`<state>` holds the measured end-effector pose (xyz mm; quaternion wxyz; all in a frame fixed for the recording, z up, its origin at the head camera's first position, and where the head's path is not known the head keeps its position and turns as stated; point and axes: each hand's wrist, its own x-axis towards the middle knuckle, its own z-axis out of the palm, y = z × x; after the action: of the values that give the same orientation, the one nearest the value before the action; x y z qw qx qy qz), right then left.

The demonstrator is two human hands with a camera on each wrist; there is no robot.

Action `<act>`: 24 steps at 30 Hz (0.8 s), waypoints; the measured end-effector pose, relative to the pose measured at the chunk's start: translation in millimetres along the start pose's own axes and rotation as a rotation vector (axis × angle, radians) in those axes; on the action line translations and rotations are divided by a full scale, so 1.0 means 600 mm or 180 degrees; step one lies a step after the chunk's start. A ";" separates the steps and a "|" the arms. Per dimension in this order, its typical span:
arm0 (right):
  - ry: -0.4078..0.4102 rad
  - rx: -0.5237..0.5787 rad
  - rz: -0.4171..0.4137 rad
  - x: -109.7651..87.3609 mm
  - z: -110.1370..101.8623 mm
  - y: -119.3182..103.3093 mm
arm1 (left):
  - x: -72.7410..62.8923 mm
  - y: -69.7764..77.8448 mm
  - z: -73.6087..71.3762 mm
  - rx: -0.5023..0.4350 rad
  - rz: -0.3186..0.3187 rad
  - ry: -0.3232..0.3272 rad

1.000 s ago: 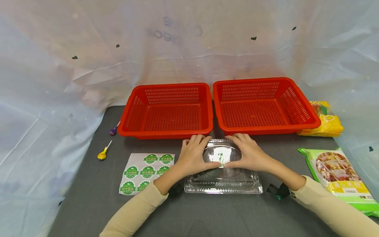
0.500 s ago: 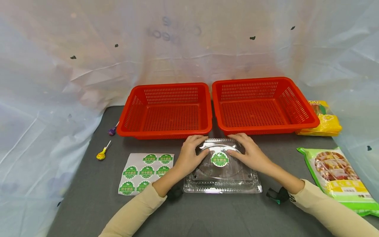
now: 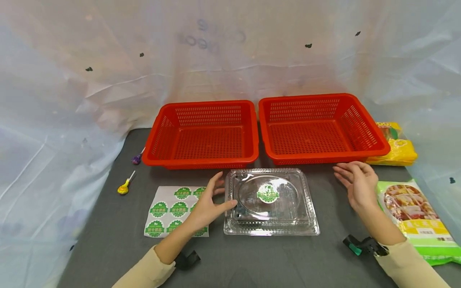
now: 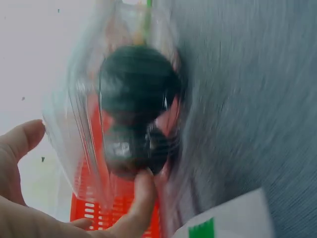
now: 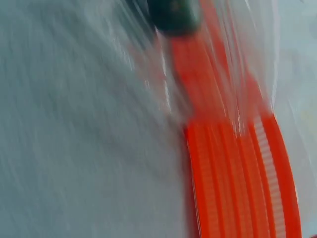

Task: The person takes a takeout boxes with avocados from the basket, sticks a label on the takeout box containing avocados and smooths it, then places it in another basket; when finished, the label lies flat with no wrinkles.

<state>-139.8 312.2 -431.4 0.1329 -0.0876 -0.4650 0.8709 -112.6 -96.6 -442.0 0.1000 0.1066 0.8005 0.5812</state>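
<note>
A clear plastic clamshell box (image 3: 271, 231) lies closed on the dark table, with a round green-and-white sticker (image 3: 268, 193) on its lid. My left hand (image 3: 207, 208) is at the box's left side, fingers spread and thumb tip overlapping its left edge. In the left wrist view, dark round shapes (image 4: 136, 84) show through the plastic, blurred. Away to the right, my right hand (image 3: 361, 188) hovers with loosely bent fingers and nothing in it, near the front of the right basket. The right wrist view shows the box's blurred plastic (image 5: 237, 74) but no hand.
Two red baskets, left (image 3: 201, 162) and right (image 3: 327, 156), stand behind the box. A sheet of green stickers (image 3: 169, 212) lies left, with yellow (image 3: 123, 188) and purple (image 3: 137, 159) lollipops beyond. A green food bag (image 3: 417, 216) and yellow packets (image 3: 396, 152) are at right.
Both hands have lifted off the lid and parted, the left one leftward and the right one far rightward. The sticker on the lid is now fully uncovered; the box has stayed put.
</note>
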 end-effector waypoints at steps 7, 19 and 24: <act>0.0958 0.0968 -0.0428 0.041 -0.018 -0.035 | -0.021 -0.005 0.008 -0.0399 -0.0263 -0.0201; 0.1029 0.0442 -0.1025 0.064 -0.023 -0.012 | -0.022 -0.011 0.019 -0.0934 0.0007 -0.0481; 0.1106 0.0338 -0.0899 0.068 -0.023 -0.010 | -0.022 -0.009 0.017 -0.1201 -0.0038 -0.0652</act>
<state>-174.0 339.2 -435.4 0.3359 -0.1632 -0.3964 0.8387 -97.1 -92.6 -450.1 0.2024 0.1398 0.6638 0.7063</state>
